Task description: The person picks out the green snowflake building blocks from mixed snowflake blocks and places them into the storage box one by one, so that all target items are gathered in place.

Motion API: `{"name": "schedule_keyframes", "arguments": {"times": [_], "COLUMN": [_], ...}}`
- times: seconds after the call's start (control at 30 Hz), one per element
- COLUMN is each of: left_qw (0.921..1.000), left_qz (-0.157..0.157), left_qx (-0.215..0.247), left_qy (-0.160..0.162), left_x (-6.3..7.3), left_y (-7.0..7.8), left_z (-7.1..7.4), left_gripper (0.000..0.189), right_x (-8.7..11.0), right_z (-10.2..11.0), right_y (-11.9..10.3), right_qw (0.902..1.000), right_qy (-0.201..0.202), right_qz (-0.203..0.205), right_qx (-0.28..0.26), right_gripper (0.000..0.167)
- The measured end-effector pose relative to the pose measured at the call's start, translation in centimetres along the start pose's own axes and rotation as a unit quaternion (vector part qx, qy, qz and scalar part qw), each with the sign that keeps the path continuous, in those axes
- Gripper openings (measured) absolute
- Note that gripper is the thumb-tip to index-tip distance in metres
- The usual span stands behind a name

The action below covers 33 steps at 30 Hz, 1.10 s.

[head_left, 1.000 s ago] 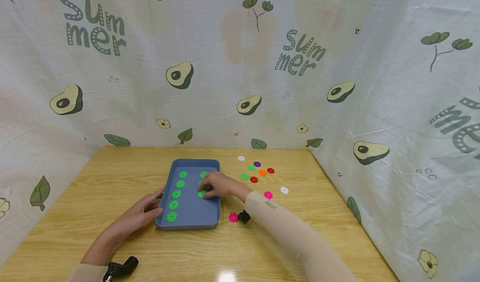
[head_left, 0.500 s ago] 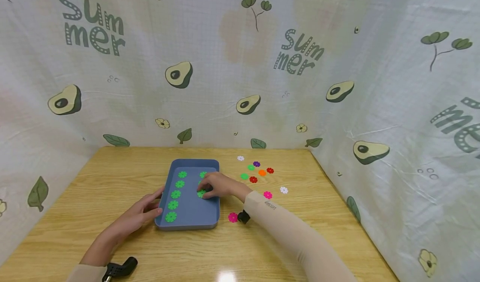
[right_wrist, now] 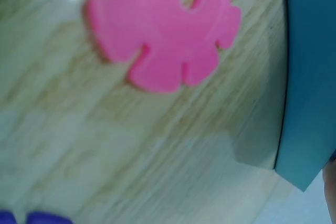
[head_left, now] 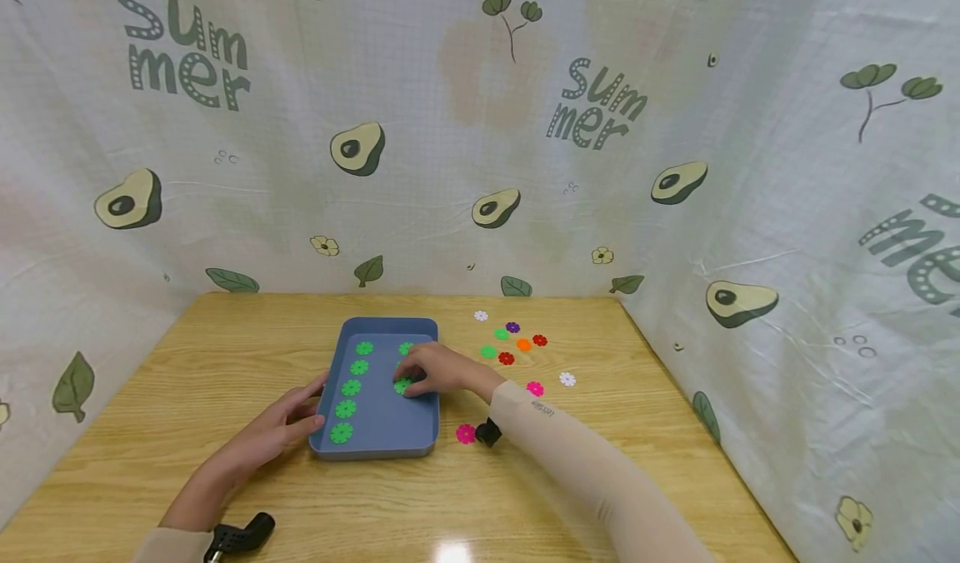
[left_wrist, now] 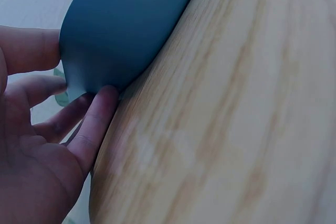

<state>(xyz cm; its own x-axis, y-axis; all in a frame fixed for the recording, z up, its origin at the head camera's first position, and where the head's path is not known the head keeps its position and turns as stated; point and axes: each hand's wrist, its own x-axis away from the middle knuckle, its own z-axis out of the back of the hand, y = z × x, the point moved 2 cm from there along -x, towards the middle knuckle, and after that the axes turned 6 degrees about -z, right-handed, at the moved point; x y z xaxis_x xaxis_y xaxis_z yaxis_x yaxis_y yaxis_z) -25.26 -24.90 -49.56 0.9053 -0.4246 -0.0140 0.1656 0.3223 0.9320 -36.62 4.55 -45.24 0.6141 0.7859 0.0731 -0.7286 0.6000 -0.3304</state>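
Observation:
A blue-grey tray lies on the table with green flower-shaped plastic discs in it. Down its left side runs a row of several discs, the nearest being a green disc. My left hand rests against the tray's left side, thumb at the rim; in the left wrist view its fairly straight fingers touch the outer wall. Inside the tray, my right hand pinches a green disc close to the floor. Another green disc sits behind it, and the hand partly hides the discs there.
Right of the tray lie loose discs: a pink disc by the right wrist, another pink disc, a white disc, and several red, green, orange and purple ones farther back. A printed cloth hangs behind the table.

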Motion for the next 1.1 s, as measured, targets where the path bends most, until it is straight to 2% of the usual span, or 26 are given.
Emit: {"name": "schedule_keyframes", "arguments": {"times": [0.23,0.37,0.47,0.63,0.77,1.1], "left_qw": [1.0000,1.0000,1.0000,1.0000,1.0000,1.0000], "left_qz": [-0.004,-0.001,-0.001,0.001,-0.001,-0.006], "left_qx": [0.000,-0.003,-0.005,-0.007,-0.009,-0.003], "left_qy": [-0.001,-0.002,-0.002,-0.001,0.000,-0.002], "left_x": [0.1,0.1,0.1,0.2,0.2,0.1], "left_y": [0.1,0.2,0.2,0.2,0.1,0.1], "left_z": [-0.1,-0.1,-0.1,0.0,0.1,0.0], "left_gripper": [0.078,0.077,0.077,0.077,0.077,0.078], "right_x": [1.1,2.8,4.4,6.8,8.3,9.5], "right_z": [1.3,2.8,3.7,4.6,5.2,5.0], "right_y": [0.3,0.7,1.8,4.7,6.8,10.6], "right_qw": [0.9995,0.9978,0.9961,0.9947,0.9942,0.9910], "right_qy": [0.028,0.057,0.078,0.099,0.094,0.080], "right_qz": [0.009,0.032,0.039,-0.011,-0.046,-0.101], "right_qx": [0.013,-0.004,-0.017,-0.027,-0.024,-0.033], "right_gripper": [0.031,0.033,0.034,0.032,0.032,0.037]}}
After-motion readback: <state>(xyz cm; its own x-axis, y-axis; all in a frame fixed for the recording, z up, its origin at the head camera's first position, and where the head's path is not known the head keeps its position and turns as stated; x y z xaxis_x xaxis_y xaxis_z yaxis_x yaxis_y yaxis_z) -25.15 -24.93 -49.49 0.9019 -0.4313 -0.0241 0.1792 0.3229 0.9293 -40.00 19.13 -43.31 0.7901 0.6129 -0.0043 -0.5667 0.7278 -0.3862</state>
